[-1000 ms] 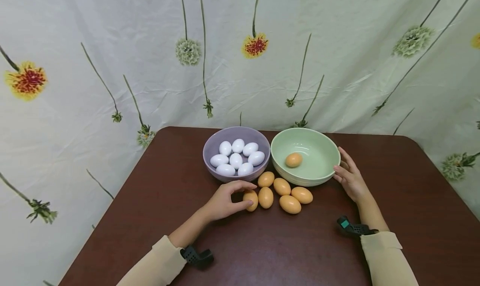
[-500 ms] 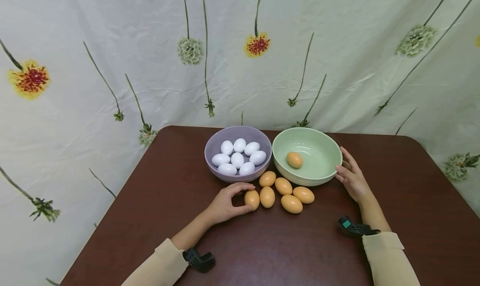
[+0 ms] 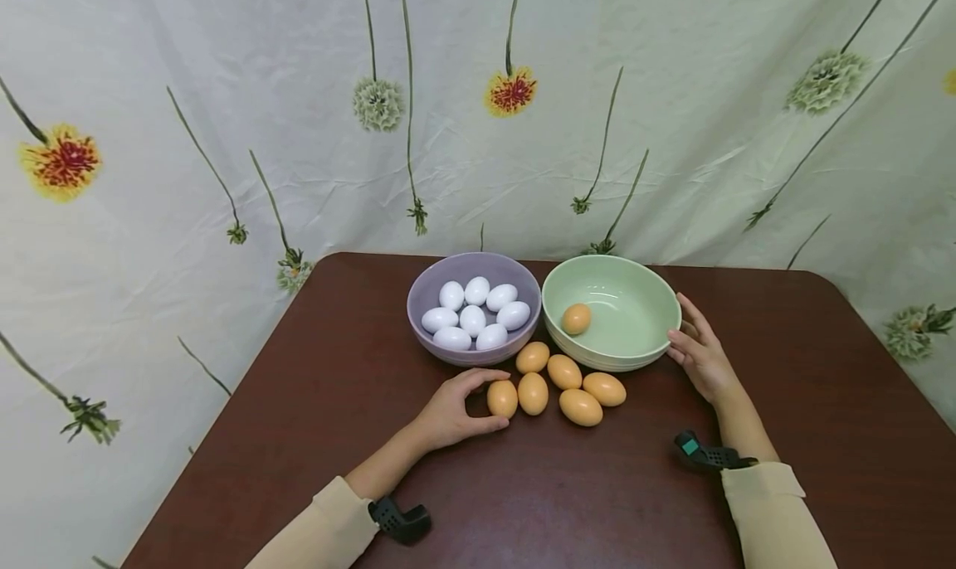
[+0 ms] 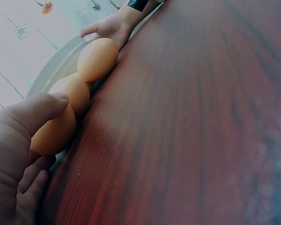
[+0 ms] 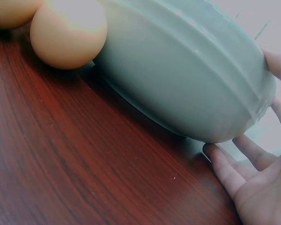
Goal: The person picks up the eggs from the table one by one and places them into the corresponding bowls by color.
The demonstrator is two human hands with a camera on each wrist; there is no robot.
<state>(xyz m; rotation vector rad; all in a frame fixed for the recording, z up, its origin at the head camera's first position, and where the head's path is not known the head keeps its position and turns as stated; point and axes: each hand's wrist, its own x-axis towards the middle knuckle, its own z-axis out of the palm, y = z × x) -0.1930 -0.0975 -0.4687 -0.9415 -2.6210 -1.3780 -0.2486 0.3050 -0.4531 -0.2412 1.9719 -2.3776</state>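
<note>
My left hand curves round the leftmost orange-brown egg, the index finger by its far end and the thumb by its near end. In the left wrist view, the thumb lies over that egg, with more fingers below. Several other brown eggs lie to its right on the table. My right hand rests against the right side of the light green bowl, fingers spread, tips at its wall in the right wrist view. One brown egg lies inside that bowl.
A purple bowl with several white eggs stands left of the green bowl, rims close together. The dark red-brown table ends at a flower-print cloth behind the bowls. Two brown eggs sit beside the green bowl's foot.
The egg inside the green bowl has rolled a little to the left. My left thumb has slid from the egg's side to its near end. My right hand stays at the bowl.
</note>
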